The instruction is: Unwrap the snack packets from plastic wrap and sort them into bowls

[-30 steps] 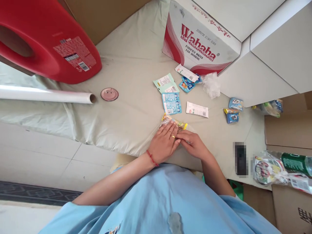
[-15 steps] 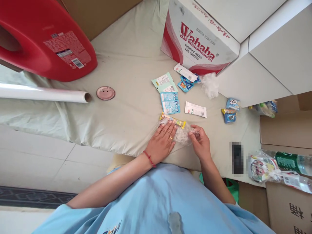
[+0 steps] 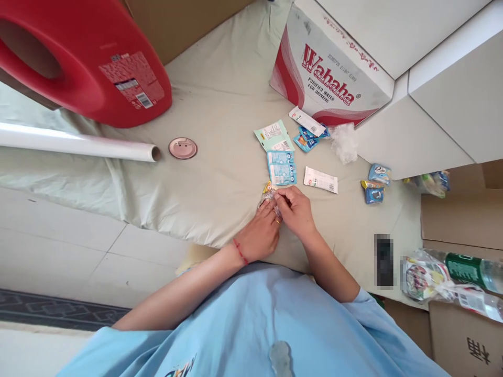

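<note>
My left hand (image 3: 259,234), with a red cord at the wrist and a ring, lies over a crumpled clear plastic bag (image 3: 278,210), its fingers bent over it and close together. My right hand (image 3: 297,213) is closed, thumb and fingertips pinching the bag beside the left fingers. A yellow-ended snack wrapper (image 3: 268,187) shows just past the fingertips; most of it is hidden by bag and hands. Just beyond lie a light blue sachet sheet (image 3: 282,168) and a pale green packet (image 3: 274,136). A white sachet (image 3: 321,180) is to the right.
A Wahaha carton (image 3: 326,73) stands at the back, small packets (image 3: 307,141) and crumpled plastic (image 3: 344,143) before it. More packets (image 3: 374,195) lie right. A red jug (image 3: 90,78), a film roll (image 3: 78,144) and a round pink disc (image 3: 183,148) are left. Bottles (image 3: 466,269) lie far right.
My right hand has moved left with the bag's edge, up against my left hand. The bag is now bunched smaller, covering most of the yellow wrapper. The view has shifted slightly.
</note>
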`<action>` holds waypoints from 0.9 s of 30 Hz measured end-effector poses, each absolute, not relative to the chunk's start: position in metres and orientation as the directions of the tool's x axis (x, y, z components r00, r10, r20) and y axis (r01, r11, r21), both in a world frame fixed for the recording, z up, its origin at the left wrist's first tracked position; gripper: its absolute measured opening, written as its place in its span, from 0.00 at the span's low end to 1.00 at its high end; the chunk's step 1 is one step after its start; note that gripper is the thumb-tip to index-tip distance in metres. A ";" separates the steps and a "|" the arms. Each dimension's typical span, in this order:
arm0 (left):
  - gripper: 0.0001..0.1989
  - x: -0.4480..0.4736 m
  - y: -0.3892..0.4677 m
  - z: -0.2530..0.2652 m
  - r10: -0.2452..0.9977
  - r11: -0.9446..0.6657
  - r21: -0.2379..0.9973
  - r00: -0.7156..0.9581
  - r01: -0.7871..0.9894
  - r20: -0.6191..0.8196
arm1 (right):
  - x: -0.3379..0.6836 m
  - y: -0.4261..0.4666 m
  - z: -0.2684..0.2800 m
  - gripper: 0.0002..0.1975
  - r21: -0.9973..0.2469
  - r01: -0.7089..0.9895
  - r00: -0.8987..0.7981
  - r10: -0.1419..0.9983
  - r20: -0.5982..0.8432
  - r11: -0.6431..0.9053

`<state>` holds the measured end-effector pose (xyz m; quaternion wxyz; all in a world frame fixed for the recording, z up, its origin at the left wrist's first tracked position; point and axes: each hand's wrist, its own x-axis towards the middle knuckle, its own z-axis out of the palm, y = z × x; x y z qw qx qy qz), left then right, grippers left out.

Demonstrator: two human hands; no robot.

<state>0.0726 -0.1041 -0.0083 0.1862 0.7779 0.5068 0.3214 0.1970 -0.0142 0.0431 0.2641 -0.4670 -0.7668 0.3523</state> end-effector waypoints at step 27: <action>0.21 0.051 -0.119 -0.008 0.917 -0.285 0.543 0.061 0.790 0.394 | 0.184 -0.018 0.038 0.10 -0.956 0.264 -0.295 0.932 -0.209 -0.131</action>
